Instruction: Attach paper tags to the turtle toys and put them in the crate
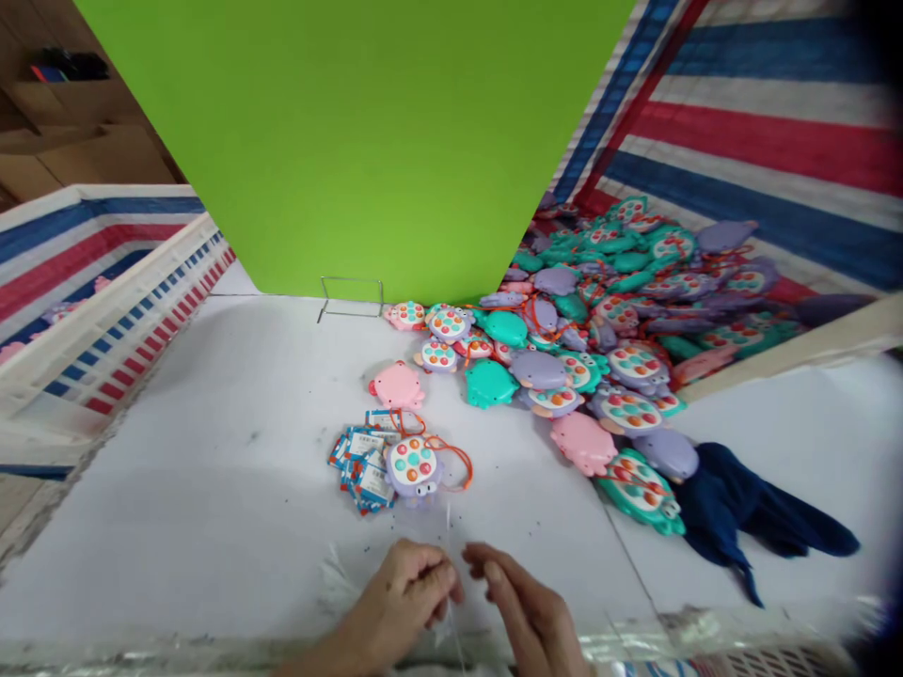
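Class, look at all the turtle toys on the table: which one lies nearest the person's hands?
The purple turtle toy with coloured buttons, lying alone beside the blue tags, apart from the big pile.

Left hand and right hand pinch, fingertips nearly meeting.

Print on paper tags unreadable

Open white tabletop left; toy pile, tags, dark cloth crowding right.
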Demonstrator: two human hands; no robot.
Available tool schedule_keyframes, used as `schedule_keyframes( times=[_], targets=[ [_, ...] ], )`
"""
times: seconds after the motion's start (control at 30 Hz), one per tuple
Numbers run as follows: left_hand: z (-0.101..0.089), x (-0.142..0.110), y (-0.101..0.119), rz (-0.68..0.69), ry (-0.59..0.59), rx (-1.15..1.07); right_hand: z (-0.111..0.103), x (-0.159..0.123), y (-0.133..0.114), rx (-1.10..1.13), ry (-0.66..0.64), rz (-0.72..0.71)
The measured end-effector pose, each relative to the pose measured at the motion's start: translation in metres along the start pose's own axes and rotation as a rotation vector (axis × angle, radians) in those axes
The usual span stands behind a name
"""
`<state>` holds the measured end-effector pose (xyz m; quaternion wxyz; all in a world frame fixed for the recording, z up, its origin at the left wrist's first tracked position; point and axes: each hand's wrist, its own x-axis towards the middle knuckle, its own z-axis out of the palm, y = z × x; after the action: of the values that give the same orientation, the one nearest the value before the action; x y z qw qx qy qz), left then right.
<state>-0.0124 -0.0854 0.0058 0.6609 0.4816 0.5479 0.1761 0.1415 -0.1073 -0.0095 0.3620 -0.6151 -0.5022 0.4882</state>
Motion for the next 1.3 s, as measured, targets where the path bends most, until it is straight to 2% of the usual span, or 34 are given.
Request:
schedule_keyframes(
  times=[0.1, 0.2, 0.3, 0.37, 0.47, 0.5, 0.57, 0.67, 0.73, 0.83, 0.9, 0.93, 1.03, 1.1, 1.2, 1.3],
  targets=[
    [0.002, -0.002, 0.005, -0.019, -0.015, 0.045, 0.009, 0.02, -0.014, 0.166, -0.125, 0.02],
    [0.005, -0.001, 0.005, 0.016, -0.023, 0.016, 0.02, 0.029, -0.016, 0.366, -0.241, 0.05],
    [0.0, 0.0, 0.0, 0.079, -0.01, 0.074, 0.022, 0.034, -0.013, 0.458, -0.272, 0.093],
    [-0.013, 0.001, -0.007, 0.223, 0.126, 0.273, 0.019, 0.04, -0.01, 0.43, -0.296, 0.138],
    [-0.044, 0.008, -0.024, 0.482, 0.467, 0.699, 0.019, 0.059, -0.002, 0.338, -0.32, 0.195],
    [-0.055, 0.012, -0.03, 0.526, 0.55, 0.827, 0.019, 0.068, 0.001, 0.312, -0.304, 0.188],
    [-0.071, 0.02, -0.039, 0.548, 0.635, 1.03, 0.017, 0.088, 0.006, 0.277, -0.244, 0.147],
    [-0.08, 0.028, -0.044, 0.534, 0.646, 1.162, 0.009, 0.11, 0.007, 0.266, -0.188, 0.121],
    [-0.079, 0.03, -0.042, 0.526, 0.648, 1.186, 0.005, 0.112, 0.004, 0.265, -0.185, 0.116],
    [-0.076, 0.028, -0.038, 0.526, 0.649, 1.207, 0.01, 0.101, -0.002, 0.236, -0.332, 0.126],
    [-0.076, 0.027, -0.036, 0.536, 0.645, 1.21, 0.022, 0.092, -0.005, 0.206, -0.45, 0.104],
    [-0.077, 0.026, -0.035, 0.542, 0.637, 1.207, 0.028, 0.09, -0.006, 0.19, -0.461, 0.074],
    [-0.079, 0.025, -0.034, 0.548, 0.605, 1.197, 0.039, 0.095, -0.007, 0.145, -0.345, -0.011],
    [-0.079, 0.025, -0.034, 0.541, 0.584, 1.201, 0.038, 0.1, -0.008, 0.113, -0.274, -0.021],
    [-0.078, 0.026, -0.034, 0.509, 0.567, 1.196, 0.03, 0.099, -0.01, 0.071, -0.27, 0.003],
    [-0.077, 0.028, -0.036, 0.481, 0.551, 1.202, 0.029, 0.083, -0.006, 0.075, -0.308, 0.048]
  ],
)
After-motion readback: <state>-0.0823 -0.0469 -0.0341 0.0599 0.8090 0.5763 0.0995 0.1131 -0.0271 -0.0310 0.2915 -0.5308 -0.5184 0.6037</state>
